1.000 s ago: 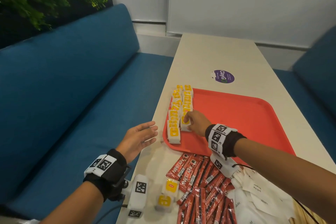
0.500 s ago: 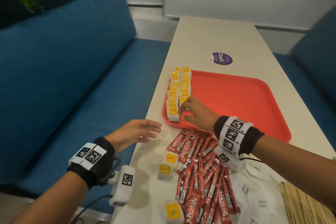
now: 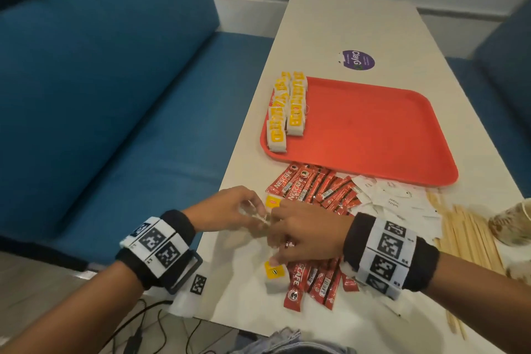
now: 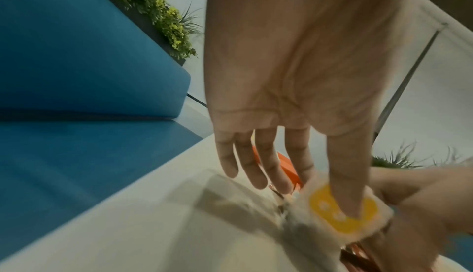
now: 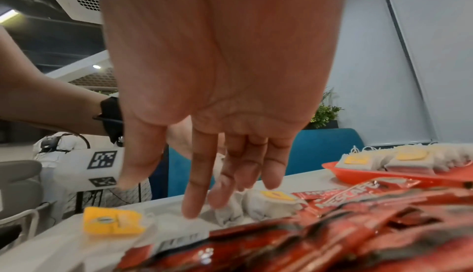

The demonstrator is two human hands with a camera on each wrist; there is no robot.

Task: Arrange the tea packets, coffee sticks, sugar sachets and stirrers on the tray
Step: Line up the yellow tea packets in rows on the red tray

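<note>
Two rows of yellow-tagged tea packets lie along the left side of the red tray. My left hand hovers at the table's left edge and pinches a loose tea packet, thumb on its yellow tag. My right hand meets it there, fingers straight and pointing down at the loose tea packets, holding nothing. Another loose packet lies nearer me. Red coffee sticks, white sugar sachets and wooden stirrers lie on the table in front of the tray.
A blue bench runs along the table's left edge, and another blue seat stands at the right. A purple sticker marks the table beyond the tray. A paper cup stands at the right edge by the stirrers.
My right hand left the tea rows on the tray and drew back to the loose packets near me. The left hand moved in over the table edge and took hold of a packet.
</note>
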